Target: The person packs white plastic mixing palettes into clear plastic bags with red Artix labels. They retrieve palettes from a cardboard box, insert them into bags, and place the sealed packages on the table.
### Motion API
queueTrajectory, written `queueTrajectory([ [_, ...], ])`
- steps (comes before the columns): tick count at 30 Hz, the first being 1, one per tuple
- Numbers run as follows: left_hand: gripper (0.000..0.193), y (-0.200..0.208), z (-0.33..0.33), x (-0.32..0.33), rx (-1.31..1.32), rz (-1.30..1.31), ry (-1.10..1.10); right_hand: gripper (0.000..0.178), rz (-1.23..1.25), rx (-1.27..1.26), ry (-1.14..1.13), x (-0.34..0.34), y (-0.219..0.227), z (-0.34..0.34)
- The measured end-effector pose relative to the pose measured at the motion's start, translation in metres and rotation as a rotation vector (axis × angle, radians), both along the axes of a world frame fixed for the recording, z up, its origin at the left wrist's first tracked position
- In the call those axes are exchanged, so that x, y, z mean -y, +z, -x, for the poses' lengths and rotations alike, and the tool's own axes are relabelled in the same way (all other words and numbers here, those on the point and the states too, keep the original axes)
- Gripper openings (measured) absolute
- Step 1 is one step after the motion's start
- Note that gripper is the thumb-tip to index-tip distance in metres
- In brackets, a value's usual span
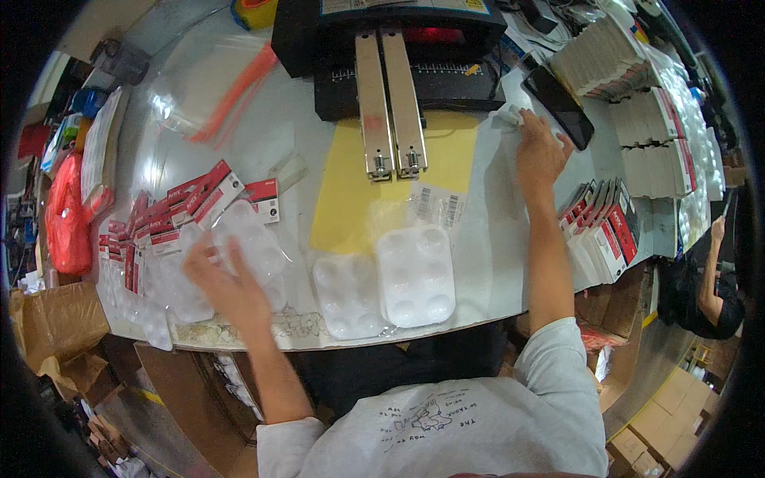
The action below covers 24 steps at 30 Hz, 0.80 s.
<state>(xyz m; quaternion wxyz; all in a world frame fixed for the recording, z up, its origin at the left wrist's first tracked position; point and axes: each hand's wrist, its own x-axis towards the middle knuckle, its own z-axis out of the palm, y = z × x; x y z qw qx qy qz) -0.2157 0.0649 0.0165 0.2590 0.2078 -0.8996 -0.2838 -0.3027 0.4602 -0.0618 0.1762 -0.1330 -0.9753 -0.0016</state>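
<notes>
My left hand [227, 283], blurred by motion, is over a pile of bagged white plastic paint palettes [253, 239] with red and white header cards [195, 195]. Its fingers look spread, and I see nothing held in them. At the right, my right hand [542, 155] rests by the black phone [558, 103], fingers bent down at a small whitish piece [508, 118] too indistinct to name. Between my arms lie two white palettes with round wells: the left palette [347, 295] and, partly over its edge, the right palette [416, 275], with a clear bag with barcode labels [434, 209] beyond.
A black machine [390, 60] with two metal rails [392, 111] stands at the back over a yellow sheet [343, 175]. Clear bags with red edges [215, 88] lie left of it. Stacked carded packs [610, 60] line the right side; a red bag [68, 211] is far left.
</notes>
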Motion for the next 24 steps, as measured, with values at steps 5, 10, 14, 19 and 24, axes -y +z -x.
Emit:
queueTrajectory([
  [5, 0.022, -0.02, -0.018, -0.087, 0.175, -0.053, -0.527, 0.032, -0.067, -0.271, 0.105, 0.027, 0.068, -0.031],
  [10, 0.02, -0.023, -0.013, -0.106, 0.248, -0.275, -0.571, 0.018, 0.022, -0.404, -0.047, -0.027, 0.141, -0.14],
  [14, 0.018, -0.022, -0.012, -0.105, 0.24, -0.246, -0.555, 0.042, 0.436, -0.239, -0.04, -0.084, 0.126, -0.165],
  [19, 0.018, -0.025, -0.012, -0.11, 0.14, -0.205, -0.623, 0.074, 0.57, -0.096, 0.175, -0.102, 0.109, -0.159],
  [24, 0.009, -0.002, -0.024, -0.108, 0.405, -1.157, -0.591, 0.055, 0.409, 0.086, -0.116, -0.07, 0.151, -0.146],
])
